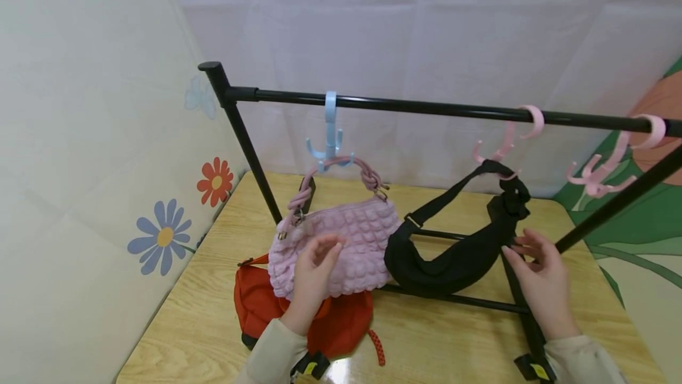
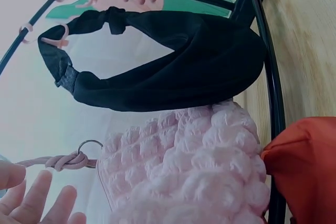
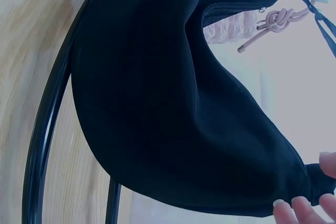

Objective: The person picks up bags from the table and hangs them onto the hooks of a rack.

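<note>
A black crescent-shaped shoulder bag hangs by its strap from a pink hook hanger. My right hand is beside the bag's right end, fingers loosely bent and holding nothing; whether the fingertips touch the fabric I cannot tell. To the left, a lilac puffy handbag hangs by its knotted handle from a blue hook hanger. My left hand is in front of this handbag, its fingers relaxed with nothing between them. The left wrist view shows those fingers spread near the knotted handle.
Both bags hang from a black rack, its top bar crossing the view. Another pink hook hanger is at the right, bearing no bag. A red bag lies on the wooden table, behind my left forearm. Lower rack bars run behind the bags.
</note>
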Available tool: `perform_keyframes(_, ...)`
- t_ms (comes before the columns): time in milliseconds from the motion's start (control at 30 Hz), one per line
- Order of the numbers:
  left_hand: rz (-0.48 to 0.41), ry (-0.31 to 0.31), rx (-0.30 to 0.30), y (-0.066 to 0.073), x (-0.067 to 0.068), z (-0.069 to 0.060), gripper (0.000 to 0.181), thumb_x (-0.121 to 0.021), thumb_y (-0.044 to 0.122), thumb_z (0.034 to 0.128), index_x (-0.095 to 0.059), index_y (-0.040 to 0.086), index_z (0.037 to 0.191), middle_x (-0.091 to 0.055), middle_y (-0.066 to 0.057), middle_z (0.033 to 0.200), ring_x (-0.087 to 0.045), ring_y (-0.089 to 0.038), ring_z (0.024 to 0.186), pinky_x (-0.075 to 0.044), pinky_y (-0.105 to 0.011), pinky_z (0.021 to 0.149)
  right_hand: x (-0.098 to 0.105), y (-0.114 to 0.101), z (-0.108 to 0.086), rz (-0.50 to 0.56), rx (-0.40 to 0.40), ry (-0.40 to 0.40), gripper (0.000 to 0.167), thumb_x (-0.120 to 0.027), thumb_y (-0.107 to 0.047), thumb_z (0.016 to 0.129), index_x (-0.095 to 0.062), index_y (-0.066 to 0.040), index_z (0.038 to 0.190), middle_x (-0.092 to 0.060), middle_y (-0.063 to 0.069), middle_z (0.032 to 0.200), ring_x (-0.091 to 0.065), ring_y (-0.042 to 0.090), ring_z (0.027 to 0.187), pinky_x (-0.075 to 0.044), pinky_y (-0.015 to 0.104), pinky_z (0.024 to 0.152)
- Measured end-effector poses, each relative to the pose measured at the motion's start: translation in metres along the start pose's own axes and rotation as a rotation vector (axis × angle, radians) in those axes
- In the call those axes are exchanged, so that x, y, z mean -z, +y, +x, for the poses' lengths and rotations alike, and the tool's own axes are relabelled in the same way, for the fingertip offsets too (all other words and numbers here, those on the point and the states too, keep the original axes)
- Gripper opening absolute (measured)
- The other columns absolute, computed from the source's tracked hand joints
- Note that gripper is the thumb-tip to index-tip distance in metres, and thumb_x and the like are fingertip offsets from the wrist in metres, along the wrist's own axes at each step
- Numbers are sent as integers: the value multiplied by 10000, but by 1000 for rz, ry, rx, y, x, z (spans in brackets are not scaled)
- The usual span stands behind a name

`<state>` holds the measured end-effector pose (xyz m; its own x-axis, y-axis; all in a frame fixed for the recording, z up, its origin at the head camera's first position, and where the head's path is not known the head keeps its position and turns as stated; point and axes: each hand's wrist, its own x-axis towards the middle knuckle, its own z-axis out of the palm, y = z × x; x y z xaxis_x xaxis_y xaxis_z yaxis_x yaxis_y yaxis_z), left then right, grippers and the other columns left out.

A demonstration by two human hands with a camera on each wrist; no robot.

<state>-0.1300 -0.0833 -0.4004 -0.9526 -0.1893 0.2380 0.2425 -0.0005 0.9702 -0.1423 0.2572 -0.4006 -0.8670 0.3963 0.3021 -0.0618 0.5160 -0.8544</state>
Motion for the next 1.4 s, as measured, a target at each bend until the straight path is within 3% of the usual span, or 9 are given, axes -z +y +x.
perform_keyframes(200, -94, 44, -57, -3, 8, -4, 190, -595, -46, 929, -570, -150, 1086, -664, -235, 1009, -650, -111, 937, -490, -231, 882, -3, -3, -2, 13, 17, 2, 430, -665, -45, 909, -524, 43, 1306, -527, -252, 973, -500, -78, 887, -373, 67, 738)
perform_keyframes(400, -143, 74, -104, -6, 13, -5, 218, -583, -50, 935, -524, -192, 1089, -673, -39, 944, -652, -81, 892, -512, -235, 848, -5, -5, -4, 20, 34, -13, 409, -659, -31, 910, -526, 69, 1284, -538, -253, 967, -505, -68, 894, -386, 54, 743)
perform_keyframes(500, -144, 97, -108, -5, 15, -6, 226, -578, -51, 938, -510, -205, 1089, -666, -14, 940, -649, -82, 889, -514, -233, 838, -6, -7, -6, 24, 45, -19, 401, -656, -31, 913, -528, 77, 1278, -538, -253, 970, -503, -69, 910, -384, 59, 746)
perform_keyframes(700, -98, 186, -57, -2, 23, -8, 206, -580, 10, 958, -557, -147, 1089, -650, -24, 943, -626, -109, 881, -502, -213, 821, -8, -9, -8, 23, 53, -19, 376, -652, -40, 918, -549, 62, 1266, -565, -211, 977, -517, -63, 914, -385, 73, 748)
perform_keyframes(967, -104, 258, -171, -10, 33, -8, 172, -572, -16, 956, -557, -175, 1020, -671, 15, 927, -620, -144, 863, -496, -187, 774, -11, -10, -10, 24, 26, -42, 377, -636, -61, 936, -535, 56, 1279, -541, -219, 997, -508, -67, 930, -381, 76, 760)
perform_keyframes(1167, -74, 305, -172, -13, 39, -9, 164, -557, -9, 966, -564, -164, 1017, -681, 27, 926, -618, -149, 865, -490, -174, 746, -12, -11, -11, 21, 23, -46, 374, -635, -62, 937, -536, 51, 1279, -546, -199, 1004, -506, -62, 935, -380, 81, 760)
perform_keyframes(1400, -116, 376, -149, -15, 44, -10, 158, -541, -2, 975, -557, -154, 1015, -664, 16, 920, -597, -128, 849, -489, -172, 724, -13, -11, -11, 26, 43, -58, 370, -633, -56, 937, -536, 59, 1275, -551, -198, 1007, -509, -60, 939, -382, 78, 764)
